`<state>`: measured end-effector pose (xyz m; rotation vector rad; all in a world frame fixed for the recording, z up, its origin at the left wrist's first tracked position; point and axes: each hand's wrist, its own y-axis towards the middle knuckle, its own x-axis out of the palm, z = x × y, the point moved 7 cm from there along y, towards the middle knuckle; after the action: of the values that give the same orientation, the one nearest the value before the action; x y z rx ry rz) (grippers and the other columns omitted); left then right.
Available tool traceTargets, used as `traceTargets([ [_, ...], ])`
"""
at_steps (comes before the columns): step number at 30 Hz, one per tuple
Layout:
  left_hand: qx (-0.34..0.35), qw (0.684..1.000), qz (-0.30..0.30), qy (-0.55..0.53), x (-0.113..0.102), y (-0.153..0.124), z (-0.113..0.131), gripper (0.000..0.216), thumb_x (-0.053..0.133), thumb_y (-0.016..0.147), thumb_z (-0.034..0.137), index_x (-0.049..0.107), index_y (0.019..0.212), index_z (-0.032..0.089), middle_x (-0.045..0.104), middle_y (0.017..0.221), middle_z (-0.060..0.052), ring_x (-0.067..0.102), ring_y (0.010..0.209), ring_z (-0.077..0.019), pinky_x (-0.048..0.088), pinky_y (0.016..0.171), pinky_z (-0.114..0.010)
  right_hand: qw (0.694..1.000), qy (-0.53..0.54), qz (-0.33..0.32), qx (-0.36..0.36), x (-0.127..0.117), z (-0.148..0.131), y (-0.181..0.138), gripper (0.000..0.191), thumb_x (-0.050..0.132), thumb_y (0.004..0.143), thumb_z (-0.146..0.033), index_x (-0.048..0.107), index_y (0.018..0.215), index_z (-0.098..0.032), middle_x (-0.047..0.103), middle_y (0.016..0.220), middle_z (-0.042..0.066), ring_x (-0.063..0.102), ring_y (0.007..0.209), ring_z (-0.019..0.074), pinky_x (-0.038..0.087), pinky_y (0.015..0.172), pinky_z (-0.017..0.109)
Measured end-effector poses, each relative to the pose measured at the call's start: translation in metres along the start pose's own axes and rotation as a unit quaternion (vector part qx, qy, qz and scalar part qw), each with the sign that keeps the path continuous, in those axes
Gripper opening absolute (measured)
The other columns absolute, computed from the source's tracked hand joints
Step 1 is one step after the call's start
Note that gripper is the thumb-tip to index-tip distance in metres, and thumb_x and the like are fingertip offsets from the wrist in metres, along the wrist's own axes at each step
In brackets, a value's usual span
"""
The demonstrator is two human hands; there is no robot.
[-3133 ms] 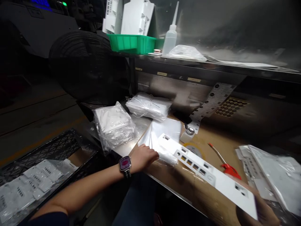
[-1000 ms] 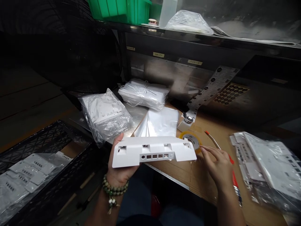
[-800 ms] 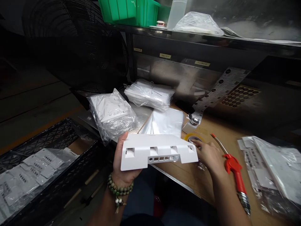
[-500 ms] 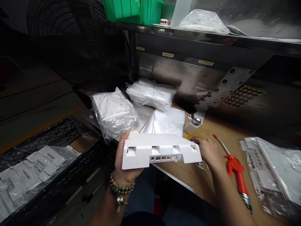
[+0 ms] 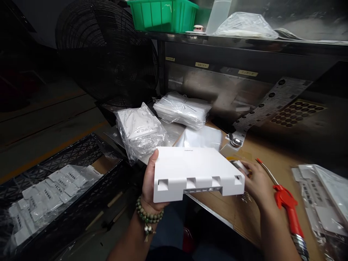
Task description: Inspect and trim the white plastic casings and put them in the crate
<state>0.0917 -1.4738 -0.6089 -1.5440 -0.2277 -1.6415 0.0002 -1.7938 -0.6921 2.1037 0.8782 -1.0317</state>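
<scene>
My left hand [image 5: 149, 183] grips the left end of a white plastic housing [image 5: 195, 168], thumb on top, and holds it flat over the bench's front edge. The housing's notched side faces me. My right hand [image 5: 257, 181] rests on the cardboard-covered bench [image 5: 282, 159] at the housing's right end. Its fingers are curled around a small pale piece that I cannot make out. A yellowish tape roll [image 5: 234, 158] peeks out just behind the housing's far right corner. A bead bracelet is on my left wrist.
A red air blow gun [image 5: 288, 206] lies right of my right hand, beside bagged white parts [image 5: 323, 192]. Bagged parts [image 5: 140, 127], bag bundles [image 5: 183, 110] and flat bags [image 5: 203, 137] lie behind. A black crate [image 5: 67, 152] sits lower left. A fan [image 5: 108, 54] and green bin [image 5: 163, 14] stand above.
The housing has tipped so its flat top faces up, not its ported side. My right hand drew back from the tape roll with a small pale piece at its fingertips.
</scene>
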Motion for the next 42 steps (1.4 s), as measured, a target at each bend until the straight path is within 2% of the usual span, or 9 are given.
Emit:
traceTargets([
  [3,0.013,0.998,-0.062,0.014,0.003,0.005,0.002,0.074,0.032,0.101,0.067,0.056,0.145,0.012,0.073,0.128,-0.019,0.064,0.126,-0.0367,0.048,0.11,-0.052,0.984,0.145,0.07,0.074,-0.022,0.006,-0.023,0.041,0.059,0.084,-0.051,0.068,0.115,-0.025,0.07,0.118,0.01,0.066,0.103,0.0294,0.052,0.09,0.046],
  [6,0.003,0.995,-0.092,0.024,0.002,0.007,0.002,0.083,0.029,0.097,0.075,0.05,0.15,0.015,0.067,0.138,-0.018,0.055,0.137,-0.0375,0.042,0.115,-0.054,0.924,0.326,0.109,0.168,-0.03,0.019,-0.055,0.042,0.07,0.081,-0.046,0.061,0.116,-0.026,0.072,0.108,0.006,0.068,0.093,0.0242,0.053,0.088,0.042],
  [10,0.006,0.995,-0.097,0.025,-0.008,0.008,0.003,0.082,0.034,0.093,0.079,0.051,0.15,0.023,0.067,0.139,-0.014,0.051,0.141,-0.0368,0.04,0.116,-0.054,0.865,0.407,0.135,0.26,-0.027,0.04,-0.099,0.035,0.067,0.076,-0.034,0.06,0.11,-0.026,0.065,0.089,-0.002,0.058,0.068,0.0147,0.05,0.066,0.03],
  [14,0.021,0.997,-0.07,0.035,-0.021,0.009,0.004,0.083,0.035,0.09,0.083,0.059,0.143,0.025,0.071,0.133,-0.012,0.056,0.136,-0.0365,0.045,0.112,-0.052,0.825,0.473,0.098,0.294,-0.02,0.045,-0.126,0.038,0.078,0.074,-0.036,0.062,0.107,-0.026,0.059,0.084,-0.003,0.052,0.065,0.0118,0.048,0.057,0.023],
  [25,0.05,0.994,-0.047,0.079,-0.014,0.005,0.009,0.08,0.022,0.096,0.079,0.069,0.132,0.024,0.08,0.111,-0.004,0.059,0.133,-0.0303,0.045,0.112,-0.046,0.853,0.452,0.076,0.249,-0.031,0.025,-0.134,0.039,0.066,0.091,-0.058,0.062,0.116,-0.028,0.056,0.088,-0.002,0.052,0.072,0.0118,0.051,0.065,0.023],
  [30,0.018,0.997,-0.024,0.075,-0.026,0.002,0.012,0.07,0.061,0.075,0.085,0.063,0.134,0.046,0.079,0.114,0.011,0.074,0.109,-0.0236,0.053,0.101,-0.036,0.865,0.445,0.077,0.22,-0.037,0.016,-0.133,0.034,0.062,0.095,-0.055,0.062,0.115,-0.027,0.057,0.087,-0.002,0.055,0.072,0.0127,0.051,0.069,0.026],
  [33,0.007,0.993,-0.102,0.057,-0.03,0.005,0.012,0.07,0.061,0.079,0.082,0.057,0.14,0.049,0.075,0.124,0.011,0.076,0.102,-0.0205,0.058,0.088,-0.028,0.866,0.438,0.084,0.228,-0.042,0.012,-0.135,0.038,0.064,0.093,-0.056,0.061,0.116,-0.026,0.058,0.085,-0.002,0.056,0.071,0.0135,0.05,0.07,0.028],
  [38,-0.069,0.923,-0.379,-0.005,-0.007,0.0,0.003,0.078,0.047,0.081,0.088,0.052,0.146,0.045,0.068,0.138,0.001,0.07,0.118,-0.0276,0.057,0.095,-0.041,0.877,0.408,0.073,0.243,-0.05,0.003,-0.139,0.042,0.078,0.085,-0.051,0.062,0.115,-0.026,0.058,0.079,-0.004,0.055,0.072,0.0128,0.046,0.069,0.025],
  [42,-0.101,0.908,-0.405,-0.032,0.0,-0.004,-0.004,0.08,0.048,0.079,0.09,0.054,0.145,0.045,0.068,0.138,0.002,0.069,0.121,-0.026,0.054,0.101,-0.042,0.874,0.432,0.051,0.215,-0.056,-0.012,-0.134,0.029,0.073,0.09,-0.05,0.065,0.096,-0.023,0.055,0.069,-0.004,0.05,0.061,0.0108,0.041,0.058,0.024],
])
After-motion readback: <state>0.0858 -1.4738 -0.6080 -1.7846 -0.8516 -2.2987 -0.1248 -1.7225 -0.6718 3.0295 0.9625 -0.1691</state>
